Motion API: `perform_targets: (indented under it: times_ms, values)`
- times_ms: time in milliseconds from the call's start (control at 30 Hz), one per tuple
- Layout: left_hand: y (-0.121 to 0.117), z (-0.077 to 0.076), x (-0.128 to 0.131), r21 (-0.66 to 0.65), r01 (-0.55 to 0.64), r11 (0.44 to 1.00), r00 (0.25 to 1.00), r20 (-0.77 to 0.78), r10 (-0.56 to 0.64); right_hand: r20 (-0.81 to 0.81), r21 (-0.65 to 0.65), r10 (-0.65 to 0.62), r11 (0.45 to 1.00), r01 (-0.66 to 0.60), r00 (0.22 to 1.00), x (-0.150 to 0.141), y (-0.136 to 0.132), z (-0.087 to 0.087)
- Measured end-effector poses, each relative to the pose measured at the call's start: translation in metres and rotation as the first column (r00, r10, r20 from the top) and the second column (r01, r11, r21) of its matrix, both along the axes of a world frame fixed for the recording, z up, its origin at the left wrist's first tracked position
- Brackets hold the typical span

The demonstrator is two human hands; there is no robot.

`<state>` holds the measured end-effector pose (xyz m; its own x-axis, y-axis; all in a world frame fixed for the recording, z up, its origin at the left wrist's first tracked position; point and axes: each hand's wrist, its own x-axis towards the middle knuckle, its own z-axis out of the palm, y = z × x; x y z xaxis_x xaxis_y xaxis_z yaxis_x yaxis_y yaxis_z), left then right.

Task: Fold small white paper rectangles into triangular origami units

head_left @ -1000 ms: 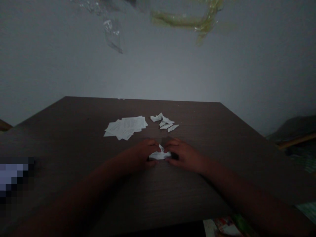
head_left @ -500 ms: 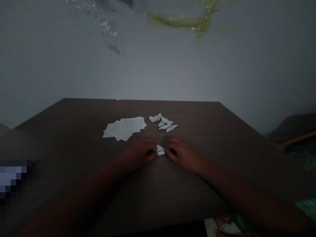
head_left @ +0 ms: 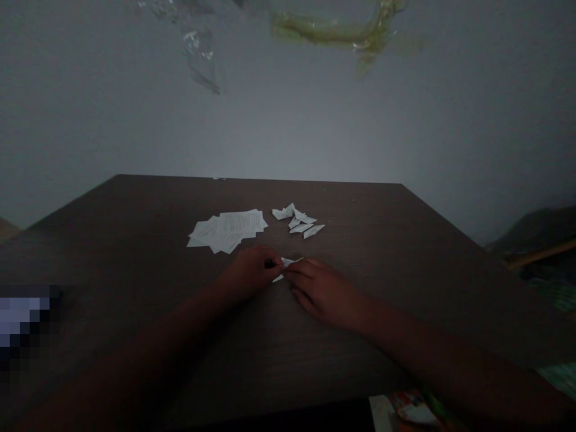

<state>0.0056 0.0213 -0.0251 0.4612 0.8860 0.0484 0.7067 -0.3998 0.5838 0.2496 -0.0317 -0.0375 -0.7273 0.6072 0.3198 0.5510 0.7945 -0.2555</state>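
A small folded piece of printed white paper (head_left: 290, 262) lies on the table in front of me, mostly covered by my hands. My left hand (head_left: 254, 264) pinches its left side between thumb and fingertips. From the right, my right hand (head_left: 321, 288) rests over the paper with its fingers stretched out flat and the thumb apart, below them. The fingertips of both hands nearly meet. Just beyond them lie several small folded paper pieces (head_left: 300, 220). To their left is a loose, fanned stack of printed paper sheets (head_left: 236, 225).
The dark wooden table (head_left: 157, 198) meets a pale wall (head_left: 288, 120) at its far edge. Clear and yellowish tape (head_left: 324, 31) sticks to the wall. A pixelated patch (head_left: 22, 318) hides something at the left. Colourful items (head_left: 414, 411) show below the near edge.
My right hand has moved left and flattened over the paper, where its fingertips pinched the right end before. The paper has turned to a slant. My left hand has shifted slightly left.
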Motion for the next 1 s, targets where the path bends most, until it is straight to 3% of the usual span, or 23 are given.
perform_targets:
  times_ms: [167,300,733,1000]
  values:
    - [0.003,0.010,-0.010,-0.165,0.069,0.984,0.988,0.148,-0.044,0.067,-0.030,0.009,1.000,-0.007,0.998,0.001,0.001,0.003]
    - [0.004,0.016,-0.016,-0.221,0.119,0.968,0.978,0.192,-0.077,0.103,-0.050,0.011,0.999,-0.006,0.995,0.002,0.001,0.004]
    - [0.002,0.023,-0.016,-0.212,0.127,0.969,0.987,0.128,-0.101,0.089,-0.196,0.000,0.980,0.017,0.996,0.002,-0.003,0.005]
    - [0.002,0.020,-0.016,-0.194,0.125,0.973,0.988,0.114,-0.105,0.150,-0.126,-0.005,0.992,0.025,0.989,-0.001,-0.007,0.007]
